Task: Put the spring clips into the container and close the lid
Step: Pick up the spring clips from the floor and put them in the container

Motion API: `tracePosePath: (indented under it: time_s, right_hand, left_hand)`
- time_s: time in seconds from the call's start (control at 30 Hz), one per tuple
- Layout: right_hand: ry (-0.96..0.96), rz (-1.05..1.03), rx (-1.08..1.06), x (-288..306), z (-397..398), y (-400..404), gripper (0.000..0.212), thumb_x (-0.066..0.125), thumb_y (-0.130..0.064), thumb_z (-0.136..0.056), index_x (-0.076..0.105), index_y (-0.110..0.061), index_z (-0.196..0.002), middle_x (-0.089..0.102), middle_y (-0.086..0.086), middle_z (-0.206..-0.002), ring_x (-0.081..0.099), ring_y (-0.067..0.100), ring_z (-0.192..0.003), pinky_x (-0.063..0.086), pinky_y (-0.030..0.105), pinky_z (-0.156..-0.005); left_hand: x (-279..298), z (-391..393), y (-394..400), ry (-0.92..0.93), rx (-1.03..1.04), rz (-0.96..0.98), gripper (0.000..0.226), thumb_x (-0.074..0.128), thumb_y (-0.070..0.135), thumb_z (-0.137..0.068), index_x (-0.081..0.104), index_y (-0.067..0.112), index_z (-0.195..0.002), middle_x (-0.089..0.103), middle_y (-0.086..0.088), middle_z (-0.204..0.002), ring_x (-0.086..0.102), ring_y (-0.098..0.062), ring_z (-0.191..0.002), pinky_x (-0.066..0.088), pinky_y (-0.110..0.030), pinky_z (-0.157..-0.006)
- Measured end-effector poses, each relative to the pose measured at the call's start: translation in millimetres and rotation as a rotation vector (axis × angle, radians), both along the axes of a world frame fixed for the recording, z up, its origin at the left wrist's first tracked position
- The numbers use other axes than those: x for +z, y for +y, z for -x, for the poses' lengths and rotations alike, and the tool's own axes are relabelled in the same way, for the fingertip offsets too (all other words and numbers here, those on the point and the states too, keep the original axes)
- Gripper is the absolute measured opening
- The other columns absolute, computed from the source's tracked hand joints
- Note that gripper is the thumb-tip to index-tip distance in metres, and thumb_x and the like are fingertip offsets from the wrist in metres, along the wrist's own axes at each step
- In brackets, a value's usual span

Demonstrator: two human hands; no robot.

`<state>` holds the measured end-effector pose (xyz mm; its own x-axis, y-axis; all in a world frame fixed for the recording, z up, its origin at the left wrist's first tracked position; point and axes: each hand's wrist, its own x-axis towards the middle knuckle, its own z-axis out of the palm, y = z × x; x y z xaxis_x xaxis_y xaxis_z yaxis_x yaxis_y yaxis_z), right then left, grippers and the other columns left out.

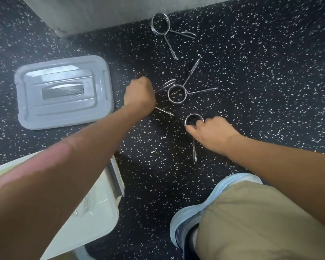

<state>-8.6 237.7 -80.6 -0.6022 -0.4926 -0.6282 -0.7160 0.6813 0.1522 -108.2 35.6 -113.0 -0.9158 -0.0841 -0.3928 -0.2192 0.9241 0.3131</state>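
Several steel spring clips lie on the black speckled floor. My left hand (140,94) is closed around one clip (164,111); its handles stick out on the hand's right side. Just right of that hand lies a free clip (176,94). My right hand (213,135) pinches the ring of another clip (193,119), whose handle (195,150) trails toward me. A further clip (160,24) rests far off by the wall. The grey lid (64,91) lies flat on the floor at the left. The open white container (99,205) sits at the lower left, partly hidden by my left arm.
A grey wall base (101,14) runs across the top. My bent knee in tan trousers (261,222) and a light blue shoe (189,218) fill the lower right. Speckled floor stretches to the right of the clips.
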Motion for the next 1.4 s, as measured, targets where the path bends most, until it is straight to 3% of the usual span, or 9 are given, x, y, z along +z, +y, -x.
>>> tracePosePath:
  time_s: [0.1, 0.3, 0.47, 0.7, 0.77, 0.9, 1.07, 1.27, 1.4]
  right_hand:
    - [-0.009, -0.007, 0.006, -0.4, -1.2, 0.3, 0.038, 0.042, -0.004, -0.094, 0.037, -0.011, -0.132, 0.045, 0.003, -0.082, 0.053, 0.024, -0.062, 0.043, 0.034, -0.055]
    - [0.037, 0.009, 0.044, 12.0, -2.5, -4.3, 0.049, 0.041, -0.003, -0.092, 0.034, -0.011, -0.140, 0.059, 0.003, -0.093, 0.064, 0.025, -0.068, 0.042, 0.033, -0.051]
    - [0.108, 0.027, 0.027, 41.5, 0.5, -20.2, 0.052, 0.043, -0.002, -0.092, 0.033, -0.011, -0.142, 0.059, 0.002, -0.092, 0.051, 0.024, -0.058, 0.025, 0.031, -0.040]
    - [0.156, 0.043, -0.005, 100.5, 1.3, -57.6, 0.050, 0.043, 0.003, -0.090, 0.035, -0.009, -0.138, 0.053, 0.001, -0.082, 0.030, 0.016, -0.045, 0.025, 0.032, -0.041]
    - [0.179, 0.059, -0.024, 112.0, 2.5, -67.5, 0.050, 0.043, 0.002, -0.092, 0.034, -0.010, -0.140, 0.053, -0.001, -0.079, 0.030, 0.015, -0.045, 0.024, 0.032, -0.040]
    - [0.234, 0.095, -0.019, 134.9, -1.9, -92.7, 0.041, 0.044, -0.005, -0.097, 0.036, -0.012, -0.136, 0.032, -0.005, -0.062, 0.031, 0.015, -0.042, 0.021, 0.031, -0.039]
    - [0.291, 0.109, -0.017, 151.7, -17.8, -122.8, 0.038, 0.062, -0.009, -0.088, 0.038, -0.012, -0.119, 0.032, -0.005, -0.055, 0.032, 0.014, -0.036, 0.027, 0.027, -0.038]
    - [0.287, 0.157, 0.059, 166.9, -42.9, -155.5, 0.022, 0.048, -0.011, -0.098, 0.040, -0.009, -0.118, 0.033, -0.005, -0.056, 0.027, 0.015, -0.038, 0.022, 0.028, -0.038]
    - [0.272, 0.179, 0.068, 157.8, -52.6, -177.9, 0.015, 0.049, -0.015, -0.096, 0.043, -0.014, -0.110, 0.042, -0.007, -0.060, 0.049, 0.021, -0.043, 0.022, 0.027, -0.037]
  left_hand:
    - [4.5, -7.6, -7.0, -0.001, -0.049, -0.026, 0.013, 0.063, -0.001, -0.079, 0.066, 0.009, -0.086, 0.066, -0.011, -0.085, 0.064, -0.032, -0.077, 0.059, -0.044, -0.067]
    - [40.1, -20.3, -31.7, 0.014, -0.204, -0.027, 0.012, 0.066, 0.005, -0.073, 0.065, 0.012, -0.083, 0.068, -0.008, -0.084, 0.064, -0.031, -0.078, 0.057, -0.042, -0.067]
    - [85.6, -45.7, -64.9, 0.034, -0.362, 0.017, 0.016, 0.063, 0.000, -0.074, 0.062, 0.015, -0.081, 0.066, -0.008, -0.087, 0.063, -0.033, -0.077, 0.056, -0.043, -0.066]
    - [157.0, -96.4, -115.0, 0.115, -0.446, 0.101, 0.018, 0.057, 0.002, -0.076, 0.050, 0.017, -0.083, 0.058, -0.003, -0.078, 0.055, -0.030, -0.070, 0.039, -0.033, -0.052]
    - [170.5, -108.2, -126.9, 0.141, -0.453, 0.134, 0.019, 0.053, 0.000, -0.075, 0.048, 0.015, -0.085, 0.058, -0.005, -0.077, 0.054, -0.031, -0.067, 0.040, -0.034, -0.050]
    - [191.8, -135.0, -157.4, 0.170, -0.417, 0.161, 0.023, 0.052, -0.003, -0.072, 0.047, 0.017, -0.083, 0.057, -0.002, -0.075, 0.053, -0.028, -0.066, 0.044, -0.035, -0.051]
    - [195.5, -165.0, -196.9, 0.198, -0.395, 0.188, 0.023, 0.053, -0.002, -0.075, 0.047, 0.019, -0.082, 0.053, 0.002, -0.070, 0.052, -0.027, -0.062, 0.043, -0.033, -0.048]
    - [160.5, -197.7, -235.1, 0.084, -0.358, 0.244, 0.025, 0.050, -0.001, -0.073, 0.043, 0.022, -0.080, 0.057, -0.001, -0.072, 0.055, -0.028, -0.062, 0.051, -0.036, -0.053]
    - [127.0, -216.8, -253.0, -0.005, -0.359, 0.306, 0.025, 0.047, 0.000, -0.070, 0.038, 0.022, -0.077, 0.054, 0.002, -0.069, 0.055, -0.025, -0.060, 0.050, -0.035, -0.050]
